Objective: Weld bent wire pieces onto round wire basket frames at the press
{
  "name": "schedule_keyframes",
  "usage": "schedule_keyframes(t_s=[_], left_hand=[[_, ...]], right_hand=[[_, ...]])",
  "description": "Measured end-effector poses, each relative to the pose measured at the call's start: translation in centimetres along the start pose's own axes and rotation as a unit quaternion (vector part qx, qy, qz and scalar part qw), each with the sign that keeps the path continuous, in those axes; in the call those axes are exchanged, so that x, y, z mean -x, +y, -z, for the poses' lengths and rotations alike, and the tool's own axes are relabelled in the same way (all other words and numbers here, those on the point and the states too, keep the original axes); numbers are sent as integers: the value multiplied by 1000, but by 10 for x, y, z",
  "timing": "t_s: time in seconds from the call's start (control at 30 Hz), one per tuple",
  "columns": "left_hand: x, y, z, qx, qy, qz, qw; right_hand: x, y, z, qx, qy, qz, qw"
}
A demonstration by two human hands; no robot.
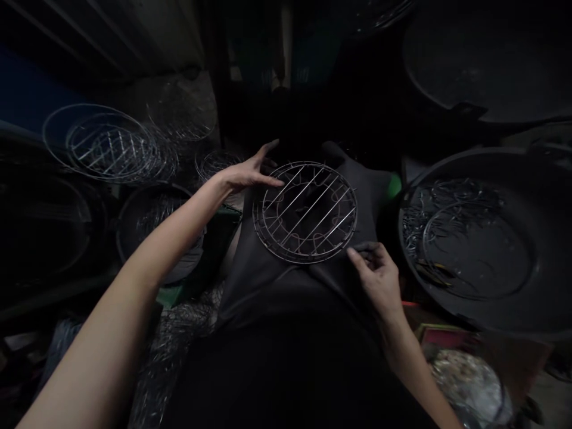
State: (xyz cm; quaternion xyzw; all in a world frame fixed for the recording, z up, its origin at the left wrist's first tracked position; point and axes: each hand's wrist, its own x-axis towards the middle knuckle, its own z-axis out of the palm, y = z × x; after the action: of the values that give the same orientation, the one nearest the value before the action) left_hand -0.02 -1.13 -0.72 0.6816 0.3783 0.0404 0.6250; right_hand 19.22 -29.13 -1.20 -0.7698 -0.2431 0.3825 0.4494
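Wire rack (308, 210), apparently steadied on dark cloth (286, 298); left hand (248, 174) spread at its far-left edge; whether the near-right edge is pinched by the right hand (381, 277) cannot be told.

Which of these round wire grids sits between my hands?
The wire grid over the dark cloth, between your left hand and right hand; the other wire grids lie piled at left.

A creased dark cloth (268, 283) carries one round wire rack (308, 213), which lies directly on it.
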Motion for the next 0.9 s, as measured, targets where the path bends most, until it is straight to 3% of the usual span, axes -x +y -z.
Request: schedule_keyframes(t_s=[0.1, 0.23, 0.3, 0.43, 0.67, 0.8, 0.9], left_hand=[[2, 4, -1, -16, 7, -11, 1000], [4, 10, -3, -21, 7, -25, 999], [5, 13, -4, -38, 26, -31, 998], [10, 22, -10, -112, 81, -30, 990], [23, 46, -17, -291, 106, -5, 951], [28, 55, -14, -266, 57, 7, 962], [27, 56, -15, -259, 76, 36, 962]], right_hand=[[11, -4, -3, 84, 5, 94, 992], [15, -8, -6, 164, -41, 245, 955], [12, -6, -8, 193, -62, 281, 938], [7, -2, -12, 224, -92, 297, 924], [6, 1, -13, 257, -110, 313, 908], [6, 5, -11, 269, -107, 327, 900], [5, 6, -10, 280, -109, 334, 893]])
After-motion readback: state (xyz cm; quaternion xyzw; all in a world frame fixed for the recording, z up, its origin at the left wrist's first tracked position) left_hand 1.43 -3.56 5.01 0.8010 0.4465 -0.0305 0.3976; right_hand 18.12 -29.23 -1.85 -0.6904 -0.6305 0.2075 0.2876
